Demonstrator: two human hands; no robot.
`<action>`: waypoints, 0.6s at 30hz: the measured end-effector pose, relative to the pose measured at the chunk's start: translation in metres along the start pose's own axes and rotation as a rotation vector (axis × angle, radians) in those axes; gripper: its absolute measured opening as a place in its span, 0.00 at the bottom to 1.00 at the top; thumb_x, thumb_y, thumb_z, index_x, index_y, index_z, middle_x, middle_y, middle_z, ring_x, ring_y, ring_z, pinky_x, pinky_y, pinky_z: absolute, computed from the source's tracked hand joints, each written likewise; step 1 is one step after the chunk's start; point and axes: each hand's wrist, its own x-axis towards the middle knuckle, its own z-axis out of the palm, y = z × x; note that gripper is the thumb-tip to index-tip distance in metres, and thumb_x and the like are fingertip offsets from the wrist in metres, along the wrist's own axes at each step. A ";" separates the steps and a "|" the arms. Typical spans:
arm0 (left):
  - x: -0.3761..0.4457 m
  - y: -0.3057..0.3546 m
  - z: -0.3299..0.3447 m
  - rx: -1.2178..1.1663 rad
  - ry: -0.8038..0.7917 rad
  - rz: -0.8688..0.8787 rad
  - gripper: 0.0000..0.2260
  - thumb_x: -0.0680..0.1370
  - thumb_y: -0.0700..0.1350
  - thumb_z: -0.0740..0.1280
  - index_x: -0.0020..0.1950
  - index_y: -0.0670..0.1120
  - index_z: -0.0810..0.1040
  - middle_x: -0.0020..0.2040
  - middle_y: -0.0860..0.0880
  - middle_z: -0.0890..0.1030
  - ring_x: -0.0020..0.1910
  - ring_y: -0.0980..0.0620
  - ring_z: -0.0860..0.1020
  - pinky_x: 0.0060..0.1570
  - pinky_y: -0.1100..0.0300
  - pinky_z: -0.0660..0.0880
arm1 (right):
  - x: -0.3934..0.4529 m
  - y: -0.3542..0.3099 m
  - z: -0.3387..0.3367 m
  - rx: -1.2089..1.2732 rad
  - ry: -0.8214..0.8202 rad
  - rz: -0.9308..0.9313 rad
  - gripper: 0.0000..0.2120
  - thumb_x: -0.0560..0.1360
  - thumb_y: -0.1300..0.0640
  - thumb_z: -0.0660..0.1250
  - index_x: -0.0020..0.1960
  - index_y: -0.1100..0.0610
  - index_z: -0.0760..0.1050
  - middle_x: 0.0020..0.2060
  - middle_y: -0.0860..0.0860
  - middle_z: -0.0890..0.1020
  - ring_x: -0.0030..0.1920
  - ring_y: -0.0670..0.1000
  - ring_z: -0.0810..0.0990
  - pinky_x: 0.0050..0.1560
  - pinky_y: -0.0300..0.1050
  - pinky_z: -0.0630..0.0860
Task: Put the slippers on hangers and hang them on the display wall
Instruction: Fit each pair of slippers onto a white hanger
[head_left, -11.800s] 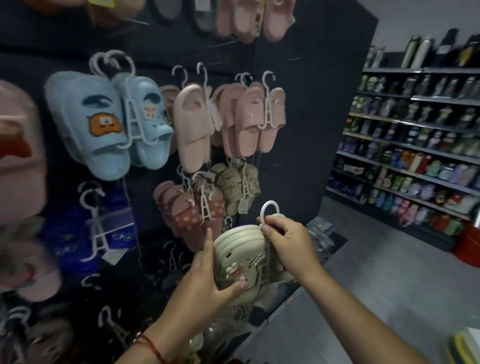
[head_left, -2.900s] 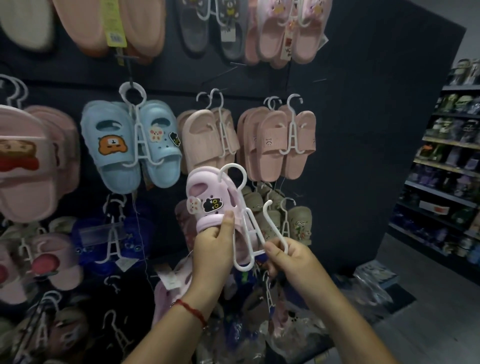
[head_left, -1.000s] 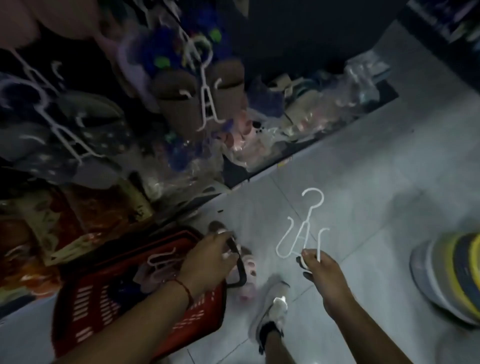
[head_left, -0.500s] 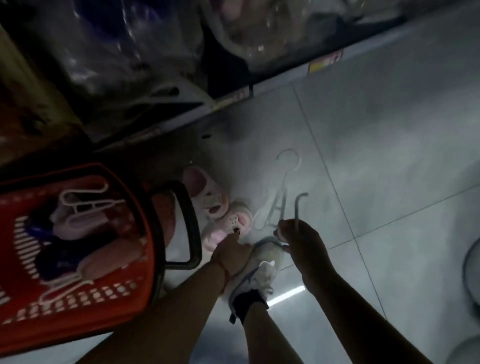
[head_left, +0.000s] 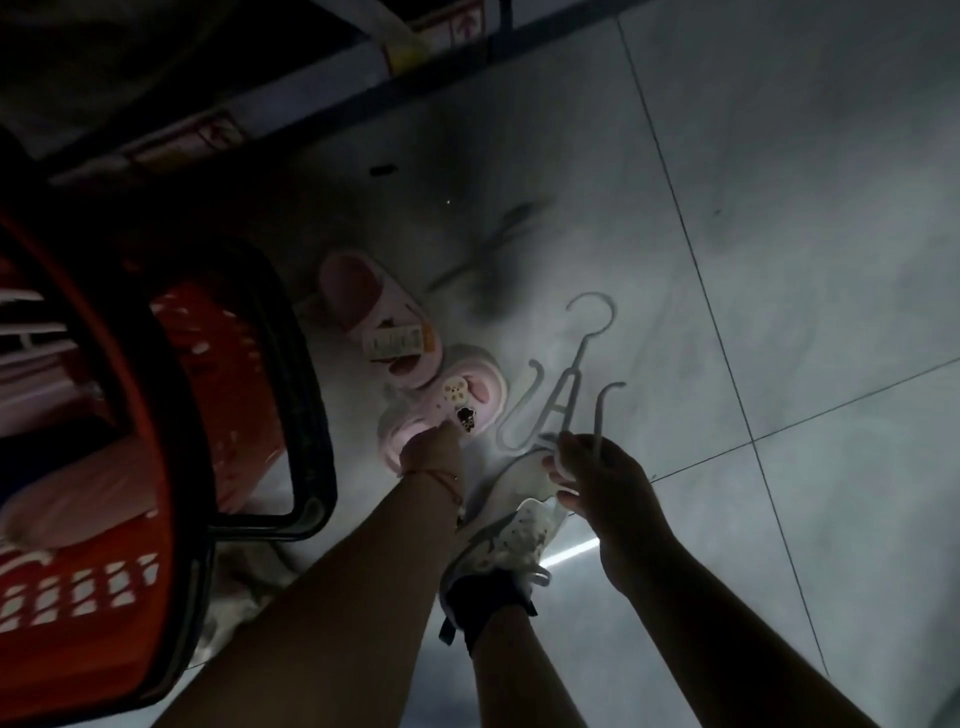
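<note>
Two pink slippers lie on the grey tiled floor. The nearer slipper (head_left: 452, 400) has small charms on its strap, and my left hand (head_left: 431, 449) reaches down and grips its near edge. The farther slipper (head_left: 374, 312) lies beside it with a price tag on its strap. My right hand (head_left: 597, 478) holds a white plastic hanger (head_left: 566, 384) by its lower part, hook pointing away from me, just right of the slippers. The display wall is out of view.
A red shopping basket (head_left: 171, 415) with a black handle (head_left: 306, 395) stands at the left, with slippers and hangers inside. The dark base of the display shelf (head_left: 311, 104) runs along the top. My foot in a white sneaker (head_left: 509, 535) stands between my arms.
I have bent lower toward the floor, so the slippers and basket look larger. My left hand has closed on the nearer pink slipper. My right hand still holds the hanger.
</note>
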 end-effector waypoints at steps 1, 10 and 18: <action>-0.007 0.004 0.000 -0.066 0.029 -0.037 0.19 0.83 0.43 0.63 0.69 0.32 0.73 0.69 0.36 0.76 0.70 0.38 0.73 0.66 0.54 0.69 | -0.002 0.003 -0.001 0.049 -0.003 0.019 0.12 0.81 0.52 0.64 0.53 0.62 0.77 0.51 0.64 0.81 0.56 0.65 0.79 0.59 0.59 0.78; -0.162 0.074 0.005 -0.397 -0.128 0.201 0.08 0.82 0.38 0.63 0.54 0.34 0.78 0.42 0.39 0.80 0.35 0.54 0.82 0.32 0.65 0.74 | -0.065 -0.036 -0.024 0.357 -0.195 -0.053 0.22 0.75 0.35 0.66 0.60 0.49 0.75 0.58 0.52 0.83 0.60 0.53 0.83 0.60 0.52 0.78; -0.368 0.148 -0.044 -0.576 -0.308 0.234 0.09 0.76 0.42 0.67 0.37 0.45 0.75 0.28 0.49 0.71 0.23 0.55 0.69 0.26 0.65 0.66 | -0.185 -0.132 -0.069 0.577 -0.122 -0.231 0.22 0.77 0.44 0.66 0.68 0.52 0.72 0.64 0.49 0.80 0.62 0.52 0.80 0.59 0.48 0.76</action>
